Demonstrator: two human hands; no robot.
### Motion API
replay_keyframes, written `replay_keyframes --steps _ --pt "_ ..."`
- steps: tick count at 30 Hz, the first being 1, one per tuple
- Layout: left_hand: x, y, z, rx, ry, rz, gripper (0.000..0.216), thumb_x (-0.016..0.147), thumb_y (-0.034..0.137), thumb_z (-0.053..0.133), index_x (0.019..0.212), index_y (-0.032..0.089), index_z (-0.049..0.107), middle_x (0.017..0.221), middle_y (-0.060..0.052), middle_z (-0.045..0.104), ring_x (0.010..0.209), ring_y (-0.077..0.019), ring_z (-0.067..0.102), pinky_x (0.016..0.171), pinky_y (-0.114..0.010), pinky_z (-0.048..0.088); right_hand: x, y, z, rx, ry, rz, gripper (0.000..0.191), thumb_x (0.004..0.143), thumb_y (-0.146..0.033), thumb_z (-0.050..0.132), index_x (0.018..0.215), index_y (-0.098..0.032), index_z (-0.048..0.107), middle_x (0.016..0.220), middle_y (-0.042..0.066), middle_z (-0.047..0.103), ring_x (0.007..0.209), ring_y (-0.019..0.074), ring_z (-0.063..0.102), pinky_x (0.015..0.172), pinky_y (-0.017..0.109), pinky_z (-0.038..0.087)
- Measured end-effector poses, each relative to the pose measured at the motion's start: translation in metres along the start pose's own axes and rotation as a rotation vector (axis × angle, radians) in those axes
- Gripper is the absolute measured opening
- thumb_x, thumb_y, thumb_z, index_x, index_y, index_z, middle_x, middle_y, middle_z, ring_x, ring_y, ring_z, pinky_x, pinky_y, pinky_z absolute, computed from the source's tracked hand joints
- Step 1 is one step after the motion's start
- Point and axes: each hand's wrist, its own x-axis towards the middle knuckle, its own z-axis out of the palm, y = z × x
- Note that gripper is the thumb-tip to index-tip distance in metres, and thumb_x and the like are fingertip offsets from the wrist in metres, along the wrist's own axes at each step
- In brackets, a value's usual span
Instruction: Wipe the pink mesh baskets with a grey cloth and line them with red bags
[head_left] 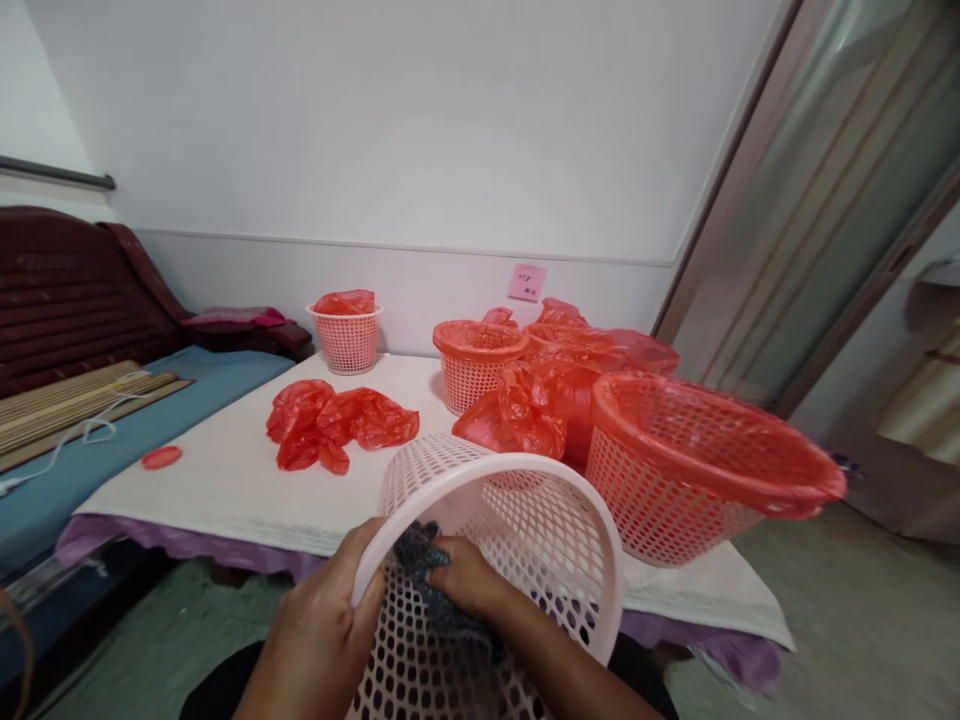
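Observation:
A white perforated plastic basket [525, 520] lies tilted on its side at the table's near edge, its mouth turned toward me. My left hand [322, 630] grips its rim from outside on the left. Inside the basket, my right hand [469, 580] presses a dark grey cloth [420, 555] against the basket's inner wall, fingers closed on it.
The white-covered table [225, 480] holds crumpled red plastic bags [337, 420], a large red-lined basket [697, 460] at the right, two smaller lined baskets [346, 335] [478, 360] at the back, and a red lid [161, 457]. A blue-covered bench [45, 490] stands left, a sliding door [825, 220] right.

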Motion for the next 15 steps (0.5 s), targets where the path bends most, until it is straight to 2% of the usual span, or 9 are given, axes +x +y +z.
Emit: replay_keyframes --steps 2,4,5,7,9,11,15 --pt "0.002 -0.002 -0.002 -0.014 0.005 -0.03 0.03 0.094 0.032 0.038 0.122 0.031 0.049 0.11 0.001 0.07 0.096 -0.0138 0.069 0.078 -0.022 0.052 -0.019 -0.015 0.006 0.058 -0.029 -0.054 0.027 0.073 -0.01 0.047 0.088 -0.018 0.067 0.085 0.0 0.072 0.077 0.0171 0.067 0.063 0.022 0.049" --pt "0.003 -0.003 -0.004 -0.027 0.009 -0.063 0.03 0.094 0.033 0.037 0.121 0.029 0.049 0.11 0.0 0.071 0.094 -0.0143 0.069 0.078 -0.023 0.052 -0.041 -0.027 0.013 0.031 -0.016 -0.175 0.027 0.073 -0.008 0.049 0.088 -0.021 0.067 0.092 -0.002 0.071 0.087 0.0156 0.065 0.075 0.022 0.048" --pt "0.003 -0.003 -0.006 -0.027 0.01 -0.082 0.03 0.094 0.033 0.038 0.12 0.029 0.05 0.11 -0.001 0.071 0.094 -0.0148 0.069 0.077 -0.023 0.051 -0.052 -0.03 0.017 -0.076 0.007 -0.274 0.027 0.072 -0.008 0.053 0.091 -0.022 0.067 0.096 -0.001 0.07 0.09 0.0164 0.064 0.078 0.023 0.047" --pt "0.004 -0.004 -0.008 -0.015 0.012 -0.118 0.028 0.093 0.032 0.038 0.118 0.029 0.051 0.108 -0.001 0.071 0.091 -0.0161 0.07 0.075 -0.024 0.051 -0.07 -0.031 0.022 -0.391 0.039 -0.397 0.018 0.073 -0.017 0.065 0.09 -0.023 0.068 0.091 0.002 0.069 0.082 0.0181 0.063 0.067 0.024 0.046" --pt "0.005 -0.005 -0.011 -0.002 0.017 -0.15 0.027 0.092 0.033 0.038 0.114 0.028 0.053 0.102 -0.001 0.073 0.088 -0.0181 0.07 0.073 -0.026 0.051 -0.082 -0.023 0.02 -0.726 0.083 -0.489 0.009 0.071 -0.027 0.073 0.077 -0.023 0.068 0.076 0.002 0.066 0.069 0.019 0.061 0.053 0.025 0.041" --pt "0.006 -0.005 -0.012 -0.006 0.018 -0.167 0.027 0.092 0.036 0.038 0.112 0.027 0.053 0.1 -0.002 0.073 0.087 -0.0194 0.071 0.073 -0.028 0.051 -0.09 -0.01 0.01 -0.938 0.179 -0.524 0.015 0.068 -0.029 0.077 0.063 -0.022 0.065 0.064 0.003 0.062 0.062 0.0197 0.058 0.049 0.027 0.036" --pt "0.011 -0.005 -0.014 -0.049 -0.005 -0.14 0.031 0.092 0.036 0.036 0.117 0.024 0.052 0.108 -0.005 0.072 0.092 -0.0194 0.069 0.078 -0.029 0.05 -0.107 0.019 -0.011 -1.014 0.356 -0.484 0.017 0.067 -0.023 0.075 0.059 -0.021 0.06 0.064 0.003 0.06 0.063 0.0186 0.055 0.05 0.029 0.035"
